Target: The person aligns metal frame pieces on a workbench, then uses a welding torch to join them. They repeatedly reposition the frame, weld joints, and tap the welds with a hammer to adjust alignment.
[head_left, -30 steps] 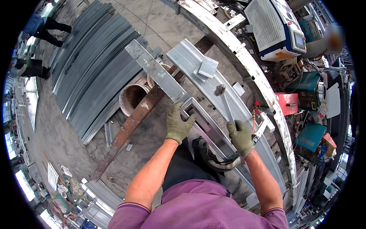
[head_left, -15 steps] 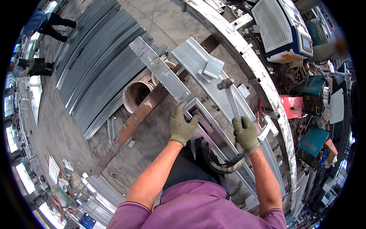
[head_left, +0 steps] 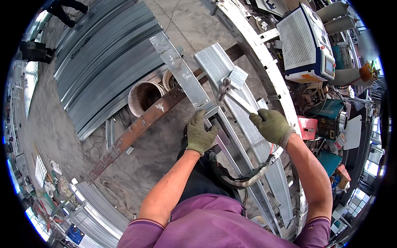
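The right olive-green-gloved hand [head_left: 273, 127] holds a grey metal hammer [head_left: 242, 102], head toward ten o'clock, the left olive-green-gloved hand [head_left: 201, 133] a silver rectangular metal frame [head_left: 235, 136] running toward five o'clock, apparently lining up a blow needing steady aim.

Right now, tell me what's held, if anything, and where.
Right hand: hammer, by its handle. Left hand: on the frame's end; grip cannot be told.

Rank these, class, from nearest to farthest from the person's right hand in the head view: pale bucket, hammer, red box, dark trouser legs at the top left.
1. Hammer: gripped in the right hand, its head toward the upper left.
2. Red box: just right of the hand.
3. Pale bucket: well to the left.
4. Dark trouser legs: farthest, top left.
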Demonstrator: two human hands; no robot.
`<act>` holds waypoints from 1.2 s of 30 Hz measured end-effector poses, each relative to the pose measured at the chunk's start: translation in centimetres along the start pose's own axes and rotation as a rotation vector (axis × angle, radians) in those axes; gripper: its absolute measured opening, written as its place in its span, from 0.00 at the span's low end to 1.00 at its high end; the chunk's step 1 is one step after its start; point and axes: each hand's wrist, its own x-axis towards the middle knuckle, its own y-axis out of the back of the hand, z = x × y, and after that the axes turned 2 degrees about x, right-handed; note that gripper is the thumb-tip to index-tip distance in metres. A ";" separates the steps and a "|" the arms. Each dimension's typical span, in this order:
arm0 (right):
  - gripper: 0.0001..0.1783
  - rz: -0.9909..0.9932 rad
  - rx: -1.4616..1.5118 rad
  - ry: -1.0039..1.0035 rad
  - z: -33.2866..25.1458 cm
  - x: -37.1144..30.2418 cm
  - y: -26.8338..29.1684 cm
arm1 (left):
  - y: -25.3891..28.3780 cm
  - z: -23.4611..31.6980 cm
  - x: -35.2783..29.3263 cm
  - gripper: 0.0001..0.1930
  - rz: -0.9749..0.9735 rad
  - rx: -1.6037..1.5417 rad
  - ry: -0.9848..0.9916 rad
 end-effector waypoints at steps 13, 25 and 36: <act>0.23 0.372 0.151 -0.131 8.3 1.7 -11.9 | 0.8 1.0 0.1 0.38 -0.048 -0.057 0.044; 0.23 0.562 0.108 -0.224 12.6 7.8 -20.4 | 1.2 0.7 0.2 0.38 -0.059 -0.029 -0.003; 0.39 0.955 0.946 -0.597 25.7 -4.6 -24.2 | 1.1 0.6 0.1 0.40 -0.089 -0.025 0.048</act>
